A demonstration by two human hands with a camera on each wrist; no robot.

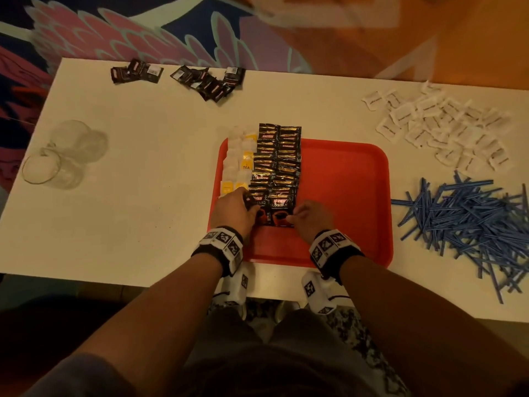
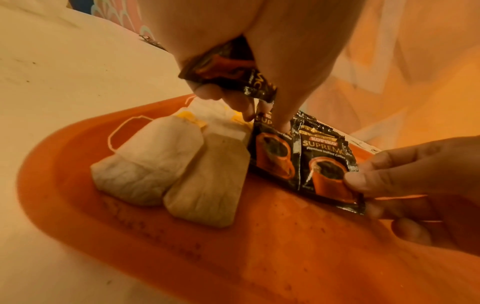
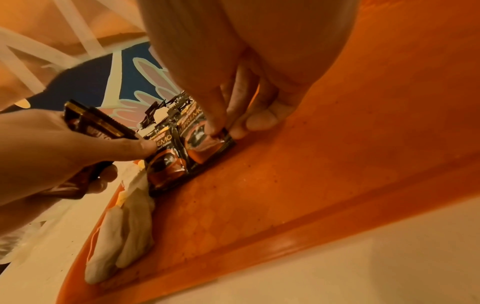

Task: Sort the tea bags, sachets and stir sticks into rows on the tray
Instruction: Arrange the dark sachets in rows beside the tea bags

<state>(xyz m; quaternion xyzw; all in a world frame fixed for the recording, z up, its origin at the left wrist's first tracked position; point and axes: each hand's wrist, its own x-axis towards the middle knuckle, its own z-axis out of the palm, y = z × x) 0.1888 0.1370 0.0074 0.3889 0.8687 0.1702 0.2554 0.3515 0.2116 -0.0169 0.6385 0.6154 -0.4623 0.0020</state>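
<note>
Where tea bags (image 1: 235, 156) lie, tray (image 1: 343, 179)

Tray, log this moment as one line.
tray | left hand holds spare coffee sachets | right hand pinches front sachet

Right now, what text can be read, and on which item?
"KOPIKO" and "SUPREMO": nearest coffee sachet on the red tray.
"Premium Instant Coffee": same sachet, barely legible.
"TEA": yellow tea bag tag.
White sachets, far loose coffee sachets: print too small.
Wrist markers: patterns only.
</note>
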